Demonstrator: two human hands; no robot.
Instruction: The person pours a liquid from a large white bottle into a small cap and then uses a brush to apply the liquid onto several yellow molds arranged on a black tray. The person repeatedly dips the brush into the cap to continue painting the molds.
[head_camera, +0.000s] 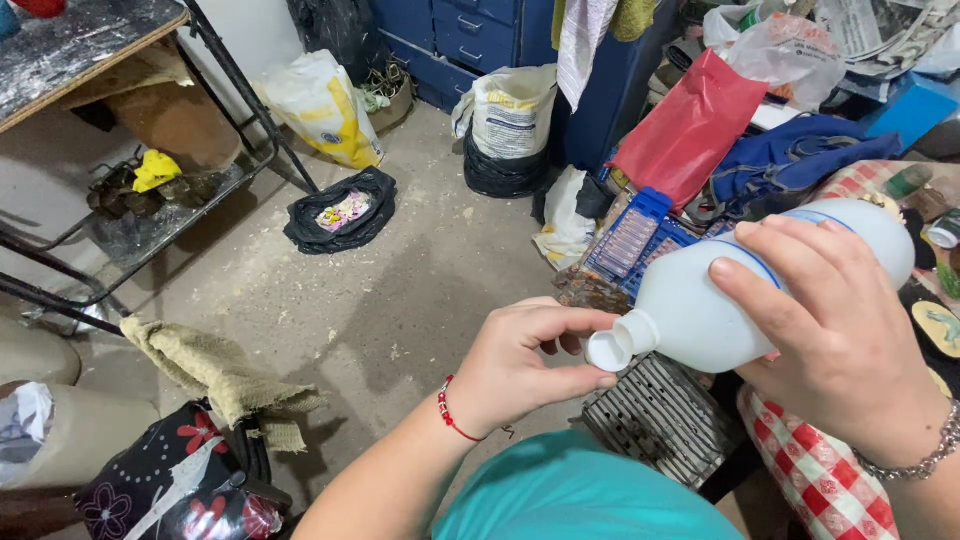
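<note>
My right hand (835, 330) grips a white plastic bottle (700, 310), tilted on its side with its neck pointing left. My left hand (530, 362) is at the bottle's mouth, thumb and fingers closed around the white cap (608, 350). A red bead bracelet sits on my left wrist and a silver chain on my right wrist. Both hands are held in front of my teal shirt, above the floor.
A metal grille (660, 420) lies below the bottle beside a red-checked cloth (820, 470). A black bag (340, 212), white sacks (510, 115), a red bag (690, 125) and a blue crate (635, 240) crowd the concrete floor. A metal shelf rack (120, 215) stands at left, with a beige rag (215, 370) hanging.
</note>
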